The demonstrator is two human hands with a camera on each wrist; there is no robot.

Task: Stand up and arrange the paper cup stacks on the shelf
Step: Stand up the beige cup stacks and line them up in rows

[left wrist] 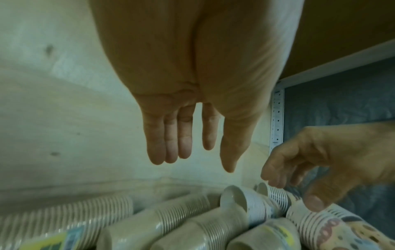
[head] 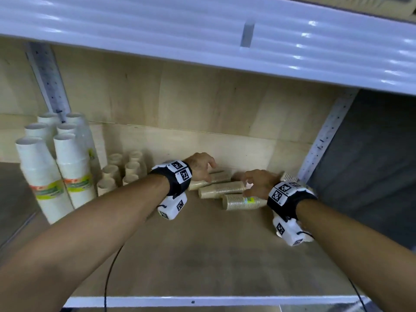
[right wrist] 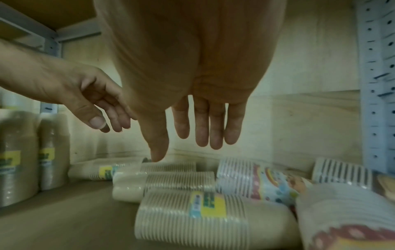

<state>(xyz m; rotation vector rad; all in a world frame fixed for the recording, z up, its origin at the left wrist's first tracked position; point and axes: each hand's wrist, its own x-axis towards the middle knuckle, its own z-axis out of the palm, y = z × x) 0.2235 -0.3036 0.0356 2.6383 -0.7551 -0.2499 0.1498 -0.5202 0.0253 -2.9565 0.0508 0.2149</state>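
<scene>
Several wrapped beige paper cup stacks (head: 221, 190) lie on their sides at the back right of the wooden shelf (head: 202, 255). The nearest beige stack (right wrist: 213, 218) carries a yellow label. Patterned cup stacks (right wrist: 258, 182) lie beside them toward the right post. My left hand (head: 201, 166) hovers open just above the rear lying stacks, its fingers (left wrist: 169, 145) straight and holding nothing. Over the right end of the pile my right hand (head: 258, 182) hangs open too, fingers (right wrist: 213, 128) spread downward, apart from the cups.
Tall white cup stacks (head: 74, 167) stand upright at the shelf's left, with small beige stacks (head: 122, 172) upright behind them. A perforated metal post (head: 324, 136) bounds the right side. The upper shelf (head: 202, 37) hangs overhead. Bare wood lies in front of the pile.
</scene>
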